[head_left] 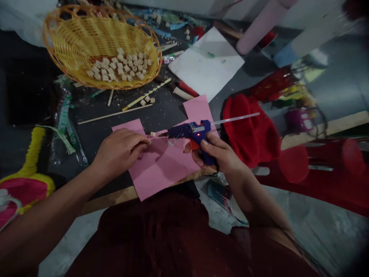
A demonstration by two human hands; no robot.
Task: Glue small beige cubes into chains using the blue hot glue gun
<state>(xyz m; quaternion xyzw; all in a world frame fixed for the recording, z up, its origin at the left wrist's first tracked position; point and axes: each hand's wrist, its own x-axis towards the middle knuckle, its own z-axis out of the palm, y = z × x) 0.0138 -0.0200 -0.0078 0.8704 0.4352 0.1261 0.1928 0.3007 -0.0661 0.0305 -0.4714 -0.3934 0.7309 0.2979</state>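
My right hand [215,152] is wrapped round a blue hot glue gun [188,130] with an orange trigger and a lit red light. A clear glue stick [236,118] sticks out of its back end. The nozzle points left, close to a small pale cube [152,134]. Opposite it, my left hand [119,148] pinches a small piece [148,142], apparently wooden and mostly hidden by the fingertips. Beneath both hands lies a pink paper sheet [161,169] with cut-out corners, near the table's front edge.
A yellow woven basket [69,42] holds many small wooden cubes [123,65]. Thin sticks [115,114], pliers with red and white handles [184,90] and a white sheet [207,61] lie behind the paper. Red cloth [248,130] is at right, a yellow-and-pink object [29,184] at left.
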